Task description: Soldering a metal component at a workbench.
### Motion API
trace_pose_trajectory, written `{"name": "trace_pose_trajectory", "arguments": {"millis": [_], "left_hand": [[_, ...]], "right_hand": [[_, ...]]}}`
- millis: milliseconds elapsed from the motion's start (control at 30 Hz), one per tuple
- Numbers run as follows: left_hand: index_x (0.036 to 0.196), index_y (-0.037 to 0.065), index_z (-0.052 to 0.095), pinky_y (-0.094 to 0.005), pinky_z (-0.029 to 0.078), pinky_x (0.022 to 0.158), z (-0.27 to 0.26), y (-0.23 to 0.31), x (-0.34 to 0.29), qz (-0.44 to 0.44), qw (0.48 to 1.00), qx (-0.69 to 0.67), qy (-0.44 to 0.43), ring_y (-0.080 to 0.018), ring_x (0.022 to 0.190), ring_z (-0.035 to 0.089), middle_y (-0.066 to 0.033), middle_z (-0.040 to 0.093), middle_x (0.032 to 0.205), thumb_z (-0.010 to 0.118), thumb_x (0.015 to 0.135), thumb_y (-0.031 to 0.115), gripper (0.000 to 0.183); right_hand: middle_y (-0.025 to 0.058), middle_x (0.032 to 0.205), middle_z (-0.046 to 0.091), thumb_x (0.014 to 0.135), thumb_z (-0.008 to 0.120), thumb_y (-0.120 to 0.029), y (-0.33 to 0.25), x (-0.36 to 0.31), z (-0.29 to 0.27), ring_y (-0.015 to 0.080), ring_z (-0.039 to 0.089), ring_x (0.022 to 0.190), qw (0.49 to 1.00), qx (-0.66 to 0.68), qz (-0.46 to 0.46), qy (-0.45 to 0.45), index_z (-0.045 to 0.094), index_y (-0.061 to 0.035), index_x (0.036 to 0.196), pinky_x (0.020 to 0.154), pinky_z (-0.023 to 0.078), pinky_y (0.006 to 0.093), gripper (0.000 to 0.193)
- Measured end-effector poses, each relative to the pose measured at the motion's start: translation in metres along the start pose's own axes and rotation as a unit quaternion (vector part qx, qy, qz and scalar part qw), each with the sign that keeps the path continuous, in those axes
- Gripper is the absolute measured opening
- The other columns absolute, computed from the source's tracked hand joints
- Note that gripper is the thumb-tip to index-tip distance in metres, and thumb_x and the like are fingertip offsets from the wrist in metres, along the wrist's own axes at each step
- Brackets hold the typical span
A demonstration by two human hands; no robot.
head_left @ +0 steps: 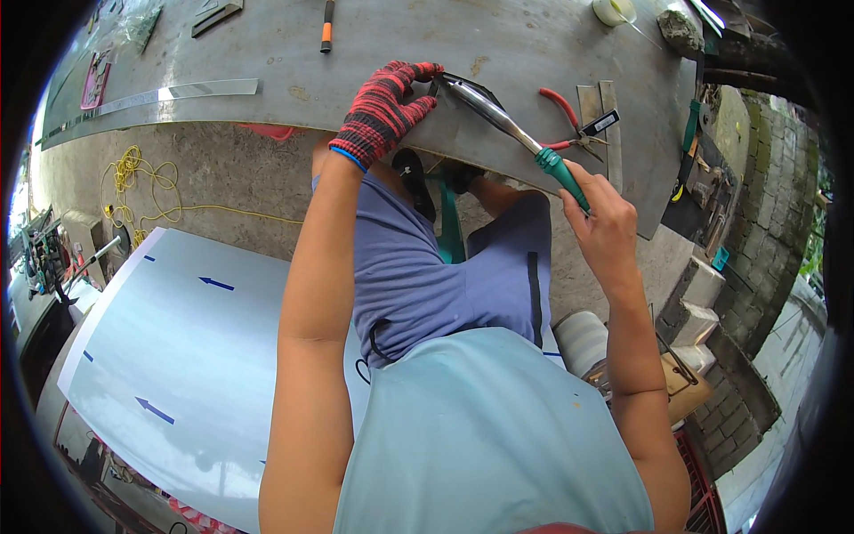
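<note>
My left hand (387,107), in a red and black striped knit glove, is over the near edge of a grey metal tabletop (498,53). Its fingers are bent around a small dark piece by the head of a long tool; what they hold is mostly hidden. My bare right hand (603,218) grips the tool's green handle (562,176). The tool (489,109) has a shiny silver shaft and a dark upper part, and slants up left to my gloved fingers; its exact kind is unclear. Red-handled pliers (569,125) lie to the right of it.
Metal strips (612,142) lie beside the pliers. An orange and black handle (326,34), a clear ruler-like strip (209,89) and a pale cup (614,11) are on the tabletop. A bluish sheet with arrows (196,356) is at left, below a yellow cord (133,178).
</note>
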State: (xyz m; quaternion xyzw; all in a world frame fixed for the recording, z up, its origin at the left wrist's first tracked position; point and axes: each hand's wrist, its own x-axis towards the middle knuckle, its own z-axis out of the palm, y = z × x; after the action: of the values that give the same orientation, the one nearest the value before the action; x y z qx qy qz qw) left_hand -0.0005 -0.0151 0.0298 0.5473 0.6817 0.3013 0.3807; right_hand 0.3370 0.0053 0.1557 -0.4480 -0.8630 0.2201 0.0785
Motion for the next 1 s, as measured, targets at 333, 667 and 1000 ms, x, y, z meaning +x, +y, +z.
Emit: {"name": "trace_pose_trajectory", "arguments": {"millis": [333,667,1000], "left_hand": [[0.141,0.024,0.069,-0.0342,0.056,0.095,0.0,0.0,0.001,0.004,1.0,-0.005,-0.006,-0.0195,0.096,0.064,-0.0046,0.068,0.124,0.08,0.091,0.014,0.053],[0.142,0.025,0.069,-0.0344,0.056,0.092,0.0,0.002,0.003,-0.005,1.0,0.006,-0.014,-0.0195,0.094,0.064,-0.0055,0.068,0.121,0.08,0.091,0.015,0.054],[0.142,0.025,0.069,-0.0349,0.056,0.091,0.0,0.002,0.003,-0.011,1.0,0.017,-0.016,-0.0192,0.094,0.064,-0.0049,0.068,0.119,0.081,0.09,0.016,0.054]], "right_hand": [[0.0099,0.086,0.066,0.093,0.077,-0.015,0.002,0.006,-0.006,0.0299,0.065,0.067,1.0,0.019,0.02,-0.01,0.071,-0.0136,0.132,0.062,0.052,0.0411,0.039],[0.0125,0.089,0.07,0.096,0.075,-0.017,0.0,0.01,-0.011,0.0259,0.059,0.064,0.991,0.097,0.092,-0.026,0.074,-0.0081,0.125,0.063,0.049,0.0369,0.03],[0.0107,0.073,0.064,0.097,0.075,-0.02,-0.004,0.009,-0.01,0.0124,0.05,0.061,0.966,0.155,0.199,-0.057,0.076,-0.0033,0.122,0.059,0.044,0.0305,0.03]]}}
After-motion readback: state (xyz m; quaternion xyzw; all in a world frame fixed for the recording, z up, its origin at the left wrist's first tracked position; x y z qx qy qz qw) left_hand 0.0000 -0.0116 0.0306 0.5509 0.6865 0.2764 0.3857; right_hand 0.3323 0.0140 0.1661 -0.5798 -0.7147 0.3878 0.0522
